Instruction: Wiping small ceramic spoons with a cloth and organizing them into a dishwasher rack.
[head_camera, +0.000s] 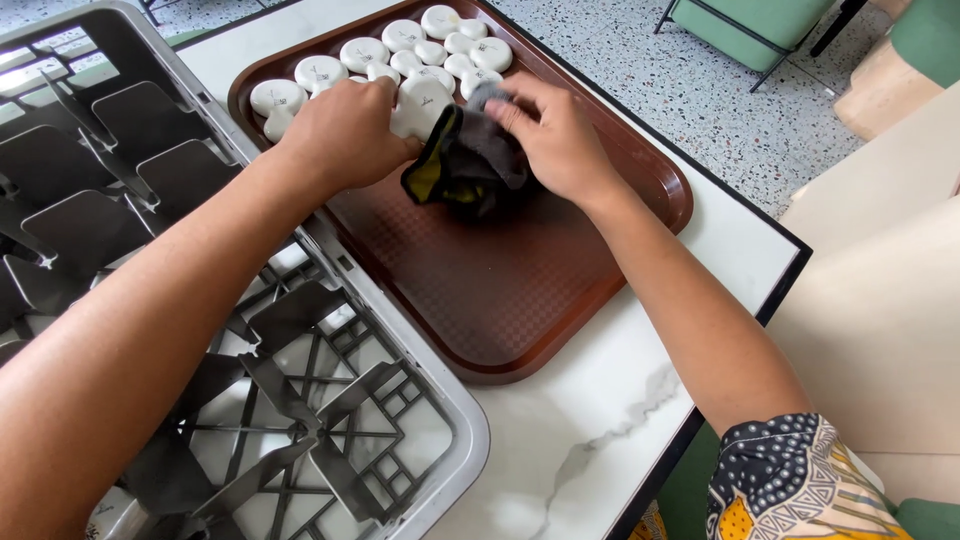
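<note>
- Cloth (470, 160), dark grey with a yellow-green lining, lies bunched on the far half of the brown plastic tray (500, 290), touching the nearest of the small white dishes (425, 100).
- Nearest the camera: a grey dish rack (300, 400) with upright dividers sits on the white marble-patterned table (580, 440), just left of the tray. No dish shows in its visible compartments.
- Tray's near half is bare; its long axis runs away from the person and to the left.
- Left hand (345, 130) is curled down over one white dish, fingers closed around it, at the cloth's left edge.
- Right hand (560, 140) pinches and presses the cloth from the right, fingertips (505, 108) drawn together on its upper fold.
- Key relation: the cloth sits between the two hands, the held dish directly to its left; both hands are about equally close.
- Farther: the other white dishes stand upside down in rows along the tray's far left corner.
- Beyond: speckled terrazzo floor (720, 90) and a green chair (750, 25).
</note>
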